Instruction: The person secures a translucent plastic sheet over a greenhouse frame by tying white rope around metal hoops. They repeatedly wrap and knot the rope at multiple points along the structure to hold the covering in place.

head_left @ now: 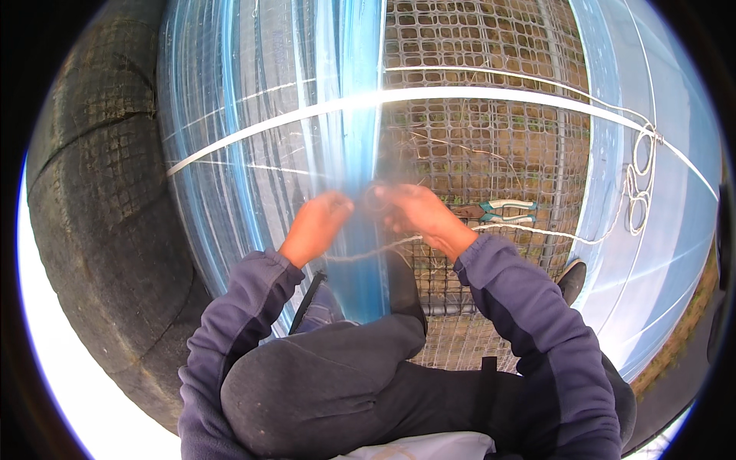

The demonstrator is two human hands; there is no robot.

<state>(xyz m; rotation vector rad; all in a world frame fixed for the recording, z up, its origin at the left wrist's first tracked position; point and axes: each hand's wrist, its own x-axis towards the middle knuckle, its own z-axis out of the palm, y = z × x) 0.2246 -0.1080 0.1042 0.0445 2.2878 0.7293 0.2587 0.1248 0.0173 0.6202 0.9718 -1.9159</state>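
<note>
Both hands are raised over a bluish translucent plastic sheet, near its right edge. My left hand has its fingers bent together; a blur hides whether they pinch anything. To its right, my right hand is curled near a small, blurred ring-like loop, and its hold on it is unclear. A thin white rope runs from the right beneath my right wrist and across the plastic. Pliers with teal and white handles lie on the plastic mesh netting, just right of my right hand.
A white band or pole arcs across the sheeting and netting. Coiled white cord hangs over the plastic at right. Dark, rounded, wrapped material lies along the left. A metal pipe runs under the netting, above soil. My bent legs are below.
</note>
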